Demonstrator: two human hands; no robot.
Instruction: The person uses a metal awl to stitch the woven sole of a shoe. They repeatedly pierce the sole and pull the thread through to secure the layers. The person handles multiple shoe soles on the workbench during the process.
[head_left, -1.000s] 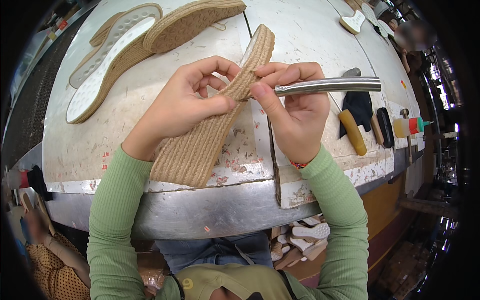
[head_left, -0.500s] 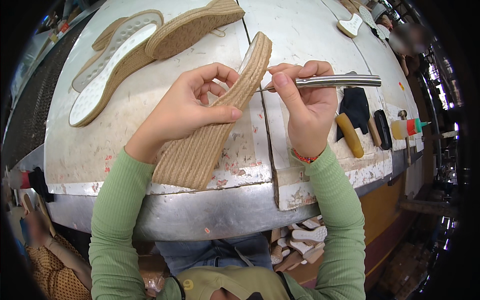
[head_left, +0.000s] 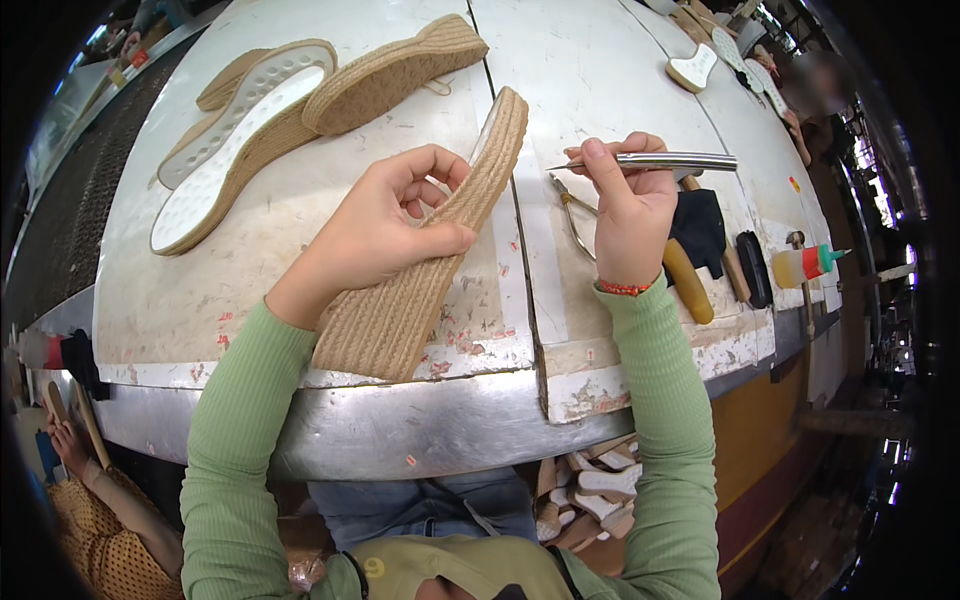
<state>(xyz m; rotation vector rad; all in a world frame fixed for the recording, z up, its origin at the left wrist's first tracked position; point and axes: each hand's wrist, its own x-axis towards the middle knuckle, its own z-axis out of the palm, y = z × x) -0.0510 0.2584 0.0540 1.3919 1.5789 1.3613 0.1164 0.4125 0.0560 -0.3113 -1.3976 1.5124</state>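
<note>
Jute-wrapped wedge sole (head_left: 420,270) lay on the worn tabletop (head_left: 250,260), my left hand (head_left: 385,225) clamped around its middle. My right hand (head_left: 625,205) pinched a steel tool (head_left: 650,160) just right of it, tip off the rope; trimming looked unfinished.

From my feed I see a long white worktable (head_left: 300,300) — its top scuffed and flaking, split by a dark seam, with a dull metal front edge (head_left: 420,425). To its left runs a dark mesh surface (head_left: 70,220), and on the right side stands an orange-brown cabinet front (head_left: 745,440) — beyond it, dim floor with bright glints.
</note>
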